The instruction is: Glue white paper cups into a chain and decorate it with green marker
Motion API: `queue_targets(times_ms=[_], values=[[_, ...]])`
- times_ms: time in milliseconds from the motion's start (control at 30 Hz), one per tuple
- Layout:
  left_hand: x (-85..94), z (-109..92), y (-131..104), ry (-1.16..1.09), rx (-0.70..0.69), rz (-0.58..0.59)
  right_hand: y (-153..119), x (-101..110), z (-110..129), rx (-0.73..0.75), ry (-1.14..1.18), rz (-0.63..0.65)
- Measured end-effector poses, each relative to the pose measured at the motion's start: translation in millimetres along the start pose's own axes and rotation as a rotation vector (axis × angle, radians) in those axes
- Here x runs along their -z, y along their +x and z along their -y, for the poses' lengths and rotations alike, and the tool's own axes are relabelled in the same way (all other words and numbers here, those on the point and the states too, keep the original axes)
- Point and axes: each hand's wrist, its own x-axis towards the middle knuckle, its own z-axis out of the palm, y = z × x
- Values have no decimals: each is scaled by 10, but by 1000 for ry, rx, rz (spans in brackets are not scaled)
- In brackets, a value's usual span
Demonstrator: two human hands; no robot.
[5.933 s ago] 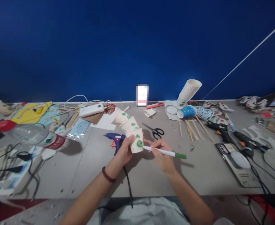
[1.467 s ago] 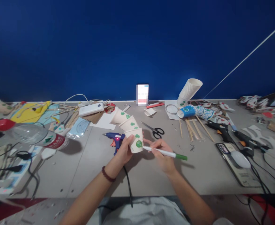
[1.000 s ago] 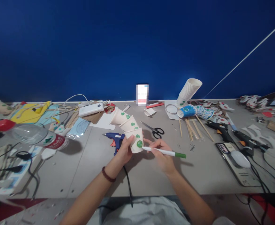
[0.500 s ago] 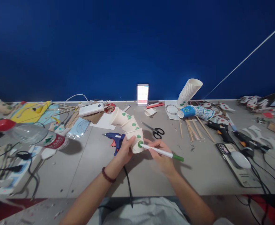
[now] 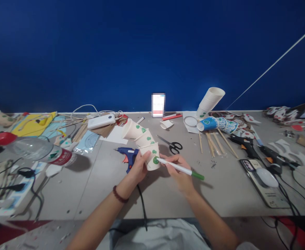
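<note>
A curved chain of white paper cups (image 5: 145,139) with green marks rises to the upper left from my left hand (image 5: 141,166), whose fingers are closed round the nearest cup. My right hand (image 5: 179,173) grips a white marker (image 5: 178,167) with a green end. The marker's tip touches the dark green spot on the nearest cup, near its base. Behind my left hand lies a blue glue gun (image 5: 128,152), partly hidden by the wrist. Black scissors (image 5: 175,147) rest just beyond my right hand.
A plastic bottle (image 5: 40,150) and a power strip (image 5: 24,191) are on the left. Stacked cups (image 5: 211,100), blue cups (image 5: 208,123) and wooden sticks (image 5: 212,144) stand or lie at the back right. Nearer right is a phone (image 5: 264,184). A lit screen (image 5: 158,105) is at the back.
The marker's tip has shifted very slightly up on the green spot, and my right hand has moved slightly with it. My left hand and the cups look unchanged.
</note>
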Motion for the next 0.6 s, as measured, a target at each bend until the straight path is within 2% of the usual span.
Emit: queue_targets(times_ms=[600], values=[[-5,-6,2,-4,39,3,-5,-34,56,-5,38,-59]])
